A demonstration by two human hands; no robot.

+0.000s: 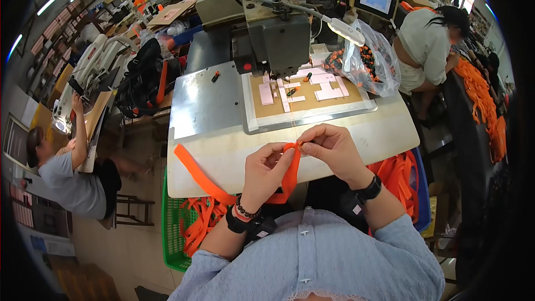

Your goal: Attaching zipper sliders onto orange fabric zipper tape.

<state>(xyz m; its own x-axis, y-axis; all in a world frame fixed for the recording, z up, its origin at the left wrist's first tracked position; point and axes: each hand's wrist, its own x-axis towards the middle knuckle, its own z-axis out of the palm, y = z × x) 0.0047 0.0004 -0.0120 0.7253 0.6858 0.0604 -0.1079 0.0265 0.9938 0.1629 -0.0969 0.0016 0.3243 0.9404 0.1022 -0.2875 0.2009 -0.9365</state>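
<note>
My left hand is closed on an orange webbing strap, thumb and fingers pinching it at the table's front edge. The strap loops down below the hand, and an orange length lies across the left front of the table. My right hand meets the left, its thumb and forefinger pinching a small dark piece against the strap; the fingers mostly hide it. Beyond both hands, a sewing machine stands over a brown template board with pink strips and small black-and-orange pieces.
A clear plastic bag of black-and-orange pieces sits right of the machine head. Below the worktable, a green basket and a blue bin hold orange straps. One person sits at left; another works at right.
</note>
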